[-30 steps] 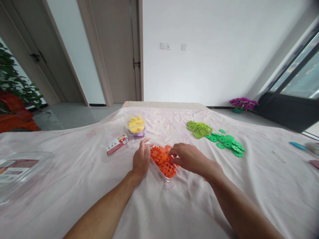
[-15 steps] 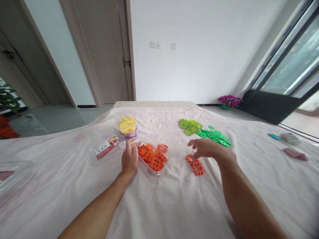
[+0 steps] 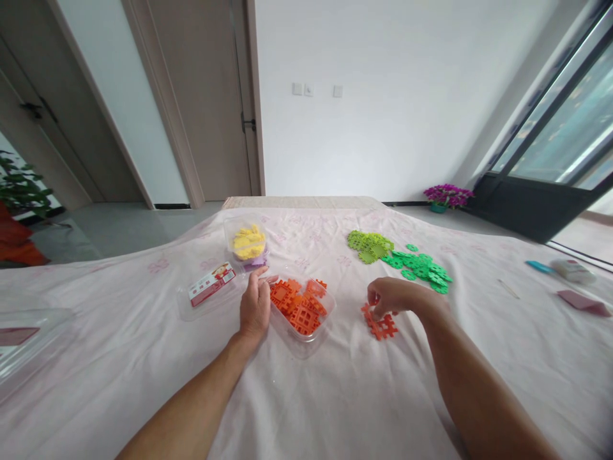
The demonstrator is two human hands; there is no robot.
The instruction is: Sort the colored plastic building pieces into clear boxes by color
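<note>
A clear plastic tub (image 3: 322, 329) holds several orange interlocking pieces (image 3: 297, 306). My left hand (image 3: 255, 303) rests against the tub's left side, fingers curled on its rim. A few more orange pieces (image 3: 380, 324) lie on the cloth to the right of the tub. My right hand (image 3: 395, 295) is over them with its fingers curled down onto the pieces.
A white flowered cloth (image 3: 335, 396) covers the table. A tub of yellow pieces (image 3: 248, 243) stands behind, a labelled clear lid (image 3: 207, 287) to its left. Light green pieces (image 3: 368, 244) and dark green pieces (image 3: 421, 267) lie at back right. Another clear container (image 3: 23, 335) sits far left.
My right hand left the orange tub, moved right and set orange pieces on the cloth; it now curls down over them. My left hand stays on the tub.
</note>
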